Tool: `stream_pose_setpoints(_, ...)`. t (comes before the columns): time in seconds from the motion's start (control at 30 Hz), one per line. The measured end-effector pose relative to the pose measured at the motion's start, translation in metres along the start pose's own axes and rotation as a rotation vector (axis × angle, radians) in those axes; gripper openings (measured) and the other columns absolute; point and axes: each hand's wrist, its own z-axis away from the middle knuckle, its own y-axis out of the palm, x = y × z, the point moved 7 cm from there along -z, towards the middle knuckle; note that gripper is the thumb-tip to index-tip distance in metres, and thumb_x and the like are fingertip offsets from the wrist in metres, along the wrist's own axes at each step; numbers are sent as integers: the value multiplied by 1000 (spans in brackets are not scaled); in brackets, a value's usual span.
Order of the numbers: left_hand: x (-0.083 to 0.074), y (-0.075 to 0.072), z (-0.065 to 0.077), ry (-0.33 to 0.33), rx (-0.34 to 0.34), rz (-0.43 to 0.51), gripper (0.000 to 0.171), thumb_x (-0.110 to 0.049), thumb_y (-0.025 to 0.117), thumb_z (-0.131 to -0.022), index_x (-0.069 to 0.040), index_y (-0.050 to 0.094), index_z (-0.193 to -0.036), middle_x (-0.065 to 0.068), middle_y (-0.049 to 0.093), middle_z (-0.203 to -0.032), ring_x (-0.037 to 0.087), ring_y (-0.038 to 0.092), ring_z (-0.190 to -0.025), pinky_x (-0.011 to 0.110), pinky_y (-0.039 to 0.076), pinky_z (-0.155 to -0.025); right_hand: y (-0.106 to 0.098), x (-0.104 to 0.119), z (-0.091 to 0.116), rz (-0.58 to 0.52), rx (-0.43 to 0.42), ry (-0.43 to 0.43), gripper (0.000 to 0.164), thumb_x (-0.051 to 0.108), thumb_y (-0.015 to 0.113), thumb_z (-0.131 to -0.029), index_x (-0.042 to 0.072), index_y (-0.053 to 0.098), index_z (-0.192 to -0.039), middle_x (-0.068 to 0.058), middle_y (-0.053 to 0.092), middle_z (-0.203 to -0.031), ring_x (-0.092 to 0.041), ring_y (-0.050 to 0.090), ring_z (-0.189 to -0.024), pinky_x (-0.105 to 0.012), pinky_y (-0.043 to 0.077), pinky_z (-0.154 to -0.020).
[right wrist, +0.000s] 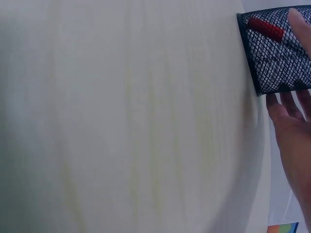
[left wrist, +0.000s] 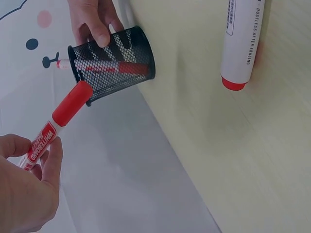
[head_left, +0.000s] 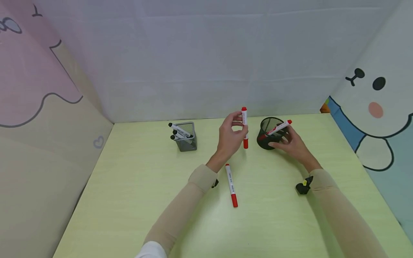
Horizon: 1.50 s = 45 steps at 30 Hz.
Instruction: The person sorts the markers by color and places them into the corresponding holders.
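My left hand (head_left: 233,134) pinches a red-capped whiteboard marker (head_left: 244,122) between thumb and fingers, upright with the red cap at the bottom. In the left wrist view this marker (left wrist: 43,138) points its cap toward the round black mesh pen holder (left wrist: 114,87). My right hand (head_left: 292,145) grips that round holder (head_left: 266,145) from its right side. One red marker (head_left: 279,127) leans inside it, its end sticking out past the rim. The right wrist view shows the mesh wall (right wrist: 277,68) with fingers around it.
Another red marker (head_left: 230,182) lies on the table (head_left: 135,200) near the left forearm. Left of the hands stands a square grey mesh holder (head_left: 188,145) with several black-capped markers (head_left: 180,130) leaning out. A white cloth wall (head_left: 193,64) rises behind the table's back edge.
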Motion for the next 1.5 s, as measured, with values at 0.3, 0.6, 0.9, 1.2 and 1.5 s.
stream_pose_setpoints(0.3, -9, 11, -9, 74, 31, -11, 43, 4, 69, -94, 2, 56, -135, 15, 63, -117, 20, 67, -101, 23, 58, -80, -1, 0, -1, 21, -19, 26, 86, 6, 79, -91, 8, 26, -158, -12, 37, -153, -27, 30, -150, -38, 30, -118)
stream_pose_setpoints(0.6, -19, 19, -21, 146, 30, -42, 40, 4, 69, -94, 2, 56, -132, 16, 64, -116, 20, 66, -101, 23, 58, -81, 1, 2, -1, 12, -12, 6, 82, 5, 78, -91, 12, 29, -157, -17, 36, -154, -30, 29, -150, -41, 29, -119)
stream_pose_setpoints(0.9, -26, 32, -32, 222, 81, -35, 36, 5, 69, -94, 2, 57, -128, 16, 64, -114, 19, 65, -100, 22, 58, -82, 1, -1, -4, -25, -25, 18, 80, 3, 79, -90, 14, 32, -155, -19, 36, -155, -24, 33, -148, -32, 32, -117)
stream_pose_setpoints(1.2, -36, 48, -43, 292, 195, -88, 40, 4, 68, -96, 4, 53, -132, 17, 58, -123, 22, 62, -108, 19, 55, -89, -1, 1, -5, -13, -23, 14, 84, 2, 79, -90, 7, 27, -156, -16, 37, -154, -26, 32, -149, -31, 32, -117)
stream_pose_setpoints(1.5, -37, 65, -48, 283, 276, -101, 38, 3, 66, -97, 3, 53, -133, 15, 57, -124, 19, 61, -111, 17, 52, -92, 0, 1, -4, -26, -22, 19, 86, 2, 79, -90, 14, 28, -158, -19, 34, -157, -23, 33, -148, -31, 32, -117)
